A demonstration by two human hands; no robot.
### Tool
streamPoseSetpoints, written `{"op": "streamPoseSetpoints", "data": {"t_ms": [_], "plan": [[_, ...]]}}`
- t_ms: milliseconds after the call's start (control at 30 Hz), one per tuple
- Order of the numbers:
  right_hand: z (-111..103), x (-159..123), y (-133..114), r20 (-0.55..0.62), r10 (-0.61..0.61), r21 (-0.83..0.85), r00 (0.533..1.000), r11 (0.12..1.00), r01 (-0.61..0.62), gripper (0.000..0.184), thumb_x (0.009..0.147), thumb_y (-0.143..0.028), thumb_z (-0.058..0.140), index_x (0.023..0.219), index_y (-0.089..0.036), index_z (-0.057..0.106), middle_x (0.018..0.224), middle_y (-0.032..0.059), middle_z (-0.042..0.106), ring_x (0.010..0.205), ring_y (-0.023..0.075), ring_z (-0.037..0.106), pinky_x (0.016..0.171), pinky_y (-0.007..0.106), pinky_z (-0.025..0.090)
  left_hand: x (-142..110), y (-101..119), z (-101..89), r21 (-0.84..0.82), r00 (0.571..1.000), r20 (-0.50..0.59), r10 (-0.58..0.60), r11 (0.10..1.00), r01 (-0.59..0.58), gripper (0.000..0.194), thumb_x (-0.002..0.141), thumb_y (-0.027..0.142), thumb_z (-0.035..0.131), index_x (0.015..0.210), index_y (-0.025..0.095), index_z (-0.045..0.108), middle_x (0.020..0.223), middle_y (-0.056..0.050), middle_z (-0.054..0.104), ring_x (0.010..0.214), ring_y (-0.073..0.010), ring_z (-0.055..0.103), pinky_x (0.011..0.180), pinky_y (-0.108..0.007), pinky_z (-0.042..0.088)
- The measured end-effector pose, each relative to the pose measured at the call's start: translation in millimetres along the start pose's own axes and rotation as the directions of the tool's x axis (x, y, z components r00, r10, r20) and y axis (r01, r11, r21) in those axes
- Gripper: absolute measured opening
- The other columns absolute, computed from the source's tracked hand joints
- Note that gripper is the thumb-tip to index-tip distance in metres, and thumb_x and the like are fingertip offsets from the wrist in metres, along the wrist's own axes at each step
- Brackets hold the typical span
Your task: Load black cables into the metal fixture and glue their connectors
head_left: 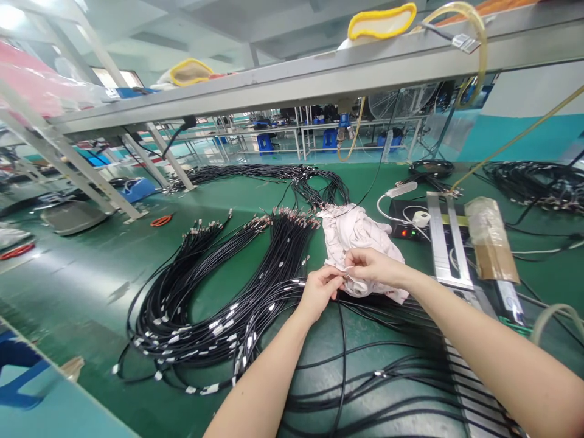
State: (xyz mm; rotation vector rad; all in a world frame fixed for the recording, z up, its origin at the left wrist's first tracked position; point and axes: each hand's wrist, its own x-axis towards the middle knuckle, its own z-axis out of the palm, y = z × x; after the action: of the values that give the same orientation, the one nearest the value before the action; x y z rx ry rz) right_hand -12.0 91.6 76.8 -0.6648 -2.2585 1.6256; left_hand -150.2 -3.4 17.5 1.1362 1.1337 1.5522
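Note:
My left hand (319,292) and my right hand (371,266) meet over the green bench, fingers pinched together on the metal end of a black cable (343,340) that runs down toward me. The small connector sits between both sets of fingertips. Just behind the hands lies a crumpled white cloth (353,234). To the left a large looped bundle of black cables (228,292) with white tags and metal ends spreads across the bench.
A black box with red lights (404,228) and a metal rail fixture (444,240) stand to the right. More cable bundles (533,182) lie at the back and right. An overhead shelf (292,82) spans the bench. Loose cables cross the near edge.

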Motion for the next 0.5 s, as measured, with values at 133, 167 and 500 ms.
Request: {"op": "streamPoseSetpoints", "data": {"t_ms": [133,167,500], "plan": [[1,3,2,-0.011,0.001,-0.008,1.0,1.0,-0.001,0.007,0.063,-0.021,0.056,0.067,-0.017,0.053,0.061,-0.004,0.052,0.057,0.0091,0.045,0.051,0.021,0.034,0,-2,0.4,0.012,1.0,-0.018,0.011,1.0,-0.011,0.022,0.066,0.034,0.069,0.074,0.013,0.067,0.062,0.0,0.057,0.046,-0.007,0.049,0.038,-0.017,0.034],[2,4,3,-0.021,-0.002,-0.006,1.0,1.0,0.002,0.007,0.062,-0.022,0.055,0.067,-0.017,0.052,0.06,-0.0041,0.052,0.056,0.0089,0.045,0.051,0.021,0.034,1,-3,0.4,0.016,1.0,-0.024,0.016,1.0,-0.016,0.021,0.066,0.033,0.069,0.074,0.014,0.067,0.064,-0.001,0.057,0.048,-0.0077,0.05,0.038,-0.017,0.035],[12,9,7,-0.165,-0.063,-0.057,0.984,0.997,0.054,0.007,0.06,-0.022,0.052,0.062,-0.019,0.046,0.054,-0.0059,0.047,0.05,0.0077,0.041,0.047,0.021,0.031,3,-9,-3.0,0.04,0.999,-0.033,0.034,0.999,-0.033,0.02,0.066,0.032,0.069,0.075,0.014,0.068,0.066,-0.001,0.055,0.05,-0.0082,0.052,0.036,-0.016,0.035]]}}
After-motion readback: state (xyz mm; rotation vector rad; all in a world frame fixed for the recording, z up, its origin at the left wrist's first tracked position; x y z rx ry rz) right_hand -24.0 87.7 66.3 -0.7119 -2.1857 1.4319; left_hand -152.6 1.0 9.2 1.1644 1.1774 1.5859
